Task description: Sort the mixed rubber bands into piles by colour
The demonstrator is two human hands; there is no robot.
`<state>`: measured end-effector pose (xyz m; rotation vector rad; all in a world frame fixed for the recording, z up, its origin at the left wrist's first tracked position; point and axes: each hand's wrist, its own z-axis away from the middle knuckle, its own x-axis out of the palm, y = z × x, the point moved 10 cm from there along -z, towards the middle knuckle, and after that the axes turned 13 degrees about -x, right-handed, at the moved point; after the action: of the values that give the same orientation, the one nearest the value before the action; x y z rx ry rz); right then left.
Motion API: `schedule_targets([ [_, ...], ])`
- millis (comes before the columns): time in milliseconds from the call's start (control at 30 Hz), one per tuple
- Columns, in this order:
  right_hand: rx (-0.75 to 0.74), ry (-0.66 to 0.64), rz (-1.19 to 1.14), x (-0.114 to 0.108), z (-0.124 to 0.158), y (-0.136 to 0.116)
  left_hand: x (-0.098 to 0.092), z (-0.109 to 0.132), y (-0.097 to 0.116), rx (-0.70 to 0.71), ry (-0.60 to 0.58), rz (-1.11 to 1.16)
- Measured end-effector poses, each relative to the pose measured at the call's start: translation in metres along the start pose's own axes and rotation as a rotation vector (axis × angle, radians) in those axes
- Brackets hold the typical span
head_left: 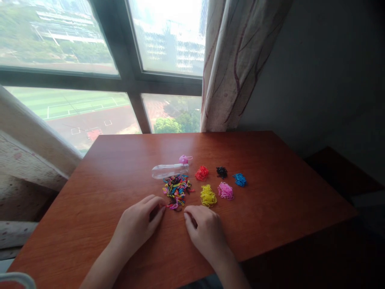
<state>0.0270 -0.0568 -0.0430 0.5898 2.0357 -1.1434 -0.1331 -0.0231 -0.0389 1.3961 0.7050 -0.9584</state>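
A mixed pile of small colourful rubber bands lies on the brown table. At its lower left edge is my left hand, thumb and forefinger pinched at the end of a red band. My right hand rests just below and right of the pile, its fingers curled in to the thumb; whatever it may hold is hidden. Sorted by colour, small heaps sit to the right: red bands, black bands, blue bands, yellow bands and pink bands.
Behind the mixed pile a clear plastic bottle lies on its side, with a pink cap near its right end. The table reaches back to a window and a patterned curtain. A white curved object shows at lower left.
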Motion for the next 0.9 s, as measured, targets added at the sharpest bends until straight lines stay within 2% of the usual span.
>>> schedule_targets([
  [167,-0.007,0.006,0.005,0.000,0.000,0.000,-0.014,-0.007,0.006,0.004,0.082,0.023],
  [267,-0.006,-0.004,0.015,0.000,-0.001,0.000,-0.020,-0.019,0.026,0.057,0.095,-0.050],
  [367,-0.003,-0.002,0.016,-0.001,-0.001,0.000,-0.021,-0.036,0.056,0.136,0.099,-0.155],
  [500,-0.001,0.009,0.023,-0.002,-0.002,0.000,-0.014,-0.062,0.091,0.210,0.069,-0.252],
  [600,0.001,0.013,0.016,-0.002,-0.001,0.000,-0.007,-0.078,0.107,0.226,0.054,-0.267],
  [767,0.005,0.011,-0.003,-0.001,-0.002,0.001,0.008,-0.096,0.122,0.246,0.022,-0.292],
  [900,0.004,0.014,-0.020,0.000,-0.002,0.001,0.015,-0.103,0.124,0.236,0.020,-0.300],
])
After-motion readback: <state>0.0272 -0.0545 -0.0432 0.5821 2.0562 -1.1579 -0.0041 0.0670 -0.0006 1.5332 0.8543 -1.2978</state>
